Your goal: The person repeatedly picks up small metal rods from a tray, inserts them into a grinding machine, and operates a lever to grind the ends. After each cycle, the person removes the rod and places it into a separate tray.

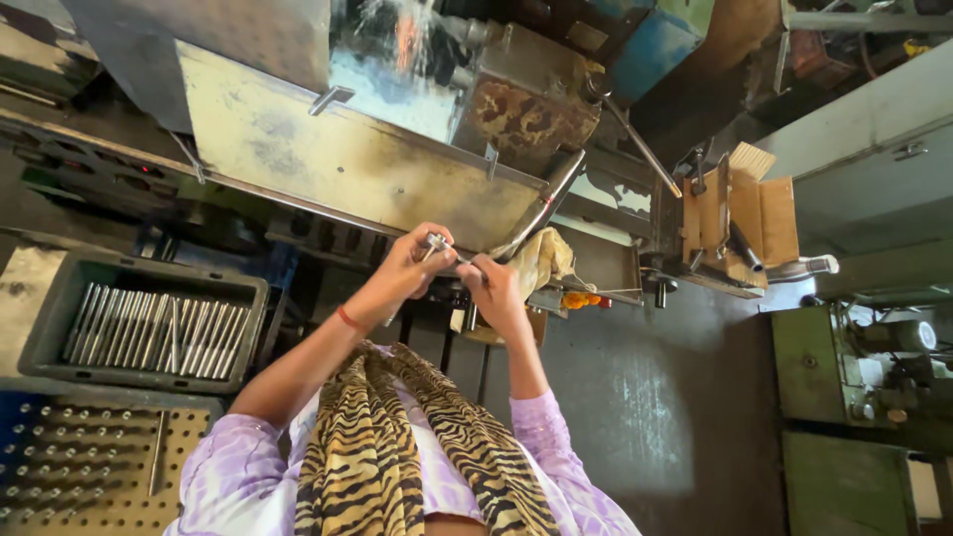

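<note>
Both hands raised in front of the grinding machine's metal guard (347,159); left hand (412,263) and right hand (496,288) each pinched shut on one thin steel rod (449,253), held between them, probably for inspection; tray of finished rods (149,328) within left reach.

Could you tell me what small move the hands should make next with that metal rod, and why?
Probably lower the metal rod into the grey tray at the side. Both the left hand and right hand grip it in the air before the machine, and the tray already holds a row of similar rods.
</note>
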Tool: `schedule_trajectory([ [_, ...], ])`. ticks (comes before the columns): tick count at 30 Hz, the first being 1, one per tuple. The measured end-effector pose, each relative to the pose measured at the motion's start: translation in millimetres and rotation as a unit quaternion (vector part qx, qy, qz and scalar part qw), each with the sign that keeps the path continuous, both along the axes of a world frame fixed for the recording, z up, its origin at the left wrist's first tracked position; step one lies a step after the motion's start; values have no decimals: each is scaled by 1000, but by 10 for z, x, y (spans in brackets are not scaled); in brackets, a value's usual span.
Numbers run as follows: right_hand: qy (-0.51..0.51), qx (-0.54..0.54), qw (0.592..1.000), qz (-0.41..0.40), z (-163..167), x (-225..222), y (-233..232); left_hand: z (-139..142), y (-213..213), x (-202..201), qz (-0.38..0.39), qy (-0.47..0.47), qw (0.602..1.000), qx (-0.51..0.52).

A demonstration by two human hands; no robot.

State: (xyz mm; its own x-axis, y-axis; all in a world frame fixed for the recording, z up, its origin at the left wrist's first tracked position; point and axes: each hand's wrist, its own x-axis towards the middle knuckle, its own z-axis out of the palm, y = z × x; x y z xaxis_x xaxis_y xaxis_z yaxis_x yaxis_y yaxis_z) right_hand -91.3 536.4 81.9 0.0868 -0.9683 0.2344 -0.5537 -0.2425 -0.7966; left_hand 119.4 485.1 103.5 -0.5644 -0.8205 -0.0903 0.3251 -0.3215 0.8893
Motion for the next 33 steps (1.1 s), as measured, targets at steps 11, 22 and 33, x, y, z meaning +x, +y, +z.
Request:
schedule_trajectory([
  [11, -249, 29, 962, 112, 366, -20, -365, 14, -309, 78, 30, 66, 996, -52],
  [22, -535, 48, 842, 48, -553, 125, -681, -317, -667, 81, 70, -30, 997, -14],
  [33, -522, -125, 818, -205, -376, 32, -964, 235, -1446, 152, 148, -146, 898, -387],
])
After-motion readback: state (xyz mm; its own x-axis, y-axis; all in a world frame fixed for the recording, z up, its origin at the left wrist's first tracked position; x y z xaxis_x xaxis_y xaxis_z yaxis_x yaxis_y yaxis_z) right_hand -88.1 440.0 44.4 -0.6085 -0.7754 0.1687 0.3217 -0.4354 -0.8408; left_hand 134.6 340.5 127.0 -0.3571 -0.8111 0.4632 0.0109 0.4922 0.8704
